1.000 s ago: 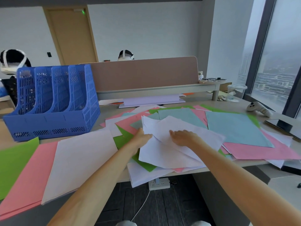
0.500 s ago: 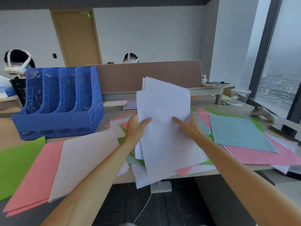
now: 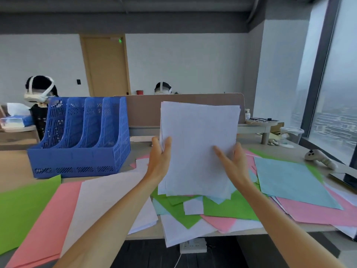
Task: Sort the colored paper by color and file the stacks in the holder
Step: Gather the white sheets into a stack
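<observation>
A stack of white paper (image 3: pixel 197 140) stands upright above the desk, its lower edge resting on the mixed pile. My left hand (image 3: pixel 159 161) grips its left edge and my right hand (image 3: pixel 231 163) grips its right edge. Below lies a jumble of green (image 3: pixel 228 207), pink (image 3: pixel 220 222) and white sheets. A light blue sheet (image 3: pixel 289 180) lies on pink sheets (image 3: pixel 318 213) at the right. At the left, sorted piles lie side by side: green (image 3: pixel 23 207), pink (image 3: pixel 48 223), white (image 3: pixel 100 202). The blue four-slot file holder (image 3: pixel 81 136) stands at the back left, its slots without paper.
A brown desk divider (image 3: pixel 146 111) runs behind the papers. A white controller (image 3: pixel 318 159) and a dark tablet (image 3: pixel 345 180) lie at the right edge near the window. A clear container (image 3: pixel 291 134) stands at the back right. Two people with headsets sit beyond the desk.
Both hands gathered the white sheets off the pile, lifted them and turned them upright. The sheets are now squared into one stack held at both side edges.
</observation>
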{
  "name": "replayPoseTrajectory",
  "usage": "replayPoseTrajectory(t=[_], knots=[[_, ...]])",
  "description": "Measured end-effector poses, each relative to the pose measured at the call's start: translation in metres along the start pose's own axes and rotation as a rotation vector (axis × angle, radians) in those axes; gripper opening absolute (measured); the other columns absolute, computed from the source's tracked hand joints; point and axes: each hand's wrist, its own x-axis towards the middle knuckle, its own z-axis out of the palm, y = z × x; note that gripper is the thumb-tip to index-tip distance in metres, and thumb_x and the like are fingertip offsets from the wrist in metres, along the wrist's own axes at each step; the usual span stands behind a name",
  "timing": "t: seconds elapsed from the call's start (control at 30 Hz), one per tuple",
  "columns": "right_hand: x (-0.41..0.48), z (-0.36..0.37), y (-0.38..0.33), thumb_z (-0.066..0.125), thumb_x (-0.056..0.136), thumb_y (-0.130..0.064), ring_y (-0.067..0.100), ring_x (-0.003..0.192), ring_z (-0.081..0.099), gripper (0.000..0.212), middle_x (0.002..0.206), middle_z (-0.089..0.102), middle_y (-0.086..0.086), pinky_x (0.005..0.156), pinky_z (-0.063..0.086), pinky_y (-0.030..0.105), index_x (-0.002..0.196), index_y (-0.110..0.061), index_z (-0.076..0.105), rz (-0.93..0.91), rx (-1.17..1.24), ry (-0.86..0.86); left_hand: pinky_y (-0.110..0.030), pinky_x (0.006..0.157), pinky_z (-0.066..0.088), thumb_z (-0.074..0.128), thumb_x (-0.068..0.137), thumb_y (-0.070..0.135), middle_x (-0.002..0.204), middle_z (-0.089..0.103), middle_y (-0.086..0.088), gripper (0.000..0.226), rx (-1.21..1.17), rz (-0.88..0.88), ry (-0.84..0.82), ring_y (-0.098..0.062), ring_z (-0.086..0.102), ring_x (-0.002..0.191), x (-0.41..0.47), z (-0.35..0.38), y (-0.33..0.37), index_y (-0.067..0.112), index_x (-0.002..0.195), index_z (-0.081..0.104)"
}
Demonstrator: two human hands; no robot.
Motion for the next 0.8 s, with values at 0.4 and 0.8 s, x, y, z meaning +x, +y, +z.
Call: replayPoseTrajectory(t=[0.4, 0.8], knots=[[-0.006, 0.005, -0.013, 0.051, 0.098, -0.033, 0.012, 0.070, 0.051, 0.016, 0.079, 0.055, -0.008, 0.062, 0.040, 0.030, 0.091, -0.019, 0.046, -0.016, -0.084, 0.061, -0.031, 0.073, 0.034, 0.033, 0.102, 0.035, 0.083, 0.040, -0.005, 0.029, -0.049, -0.012, 0.059, -0.009, 0.037, 0.071, -0.005, 0.003, 0.000, 0.007, 0.102, 0.042], [-0.026, 0.020, -0.010, 0.039, 0.094, -0.013, 0.017, 0.063, 0.038, 0.004, 0.070, 0.042, -0.001, 0.058, 0.031, 0.034, 0.093, -0.010, 0.041, 0.105, -0.137, 0.035, -0.028, 0.058, 0.024, 0.030, 0.102, 0.021, 0.070, 0.025, 0.000, 0.022, 0.069, -0.141, -0.009, -0.012, 0.026, 0.062, -0.034, 0.000, -0.009, 0.016, 0.081, 0.030]])
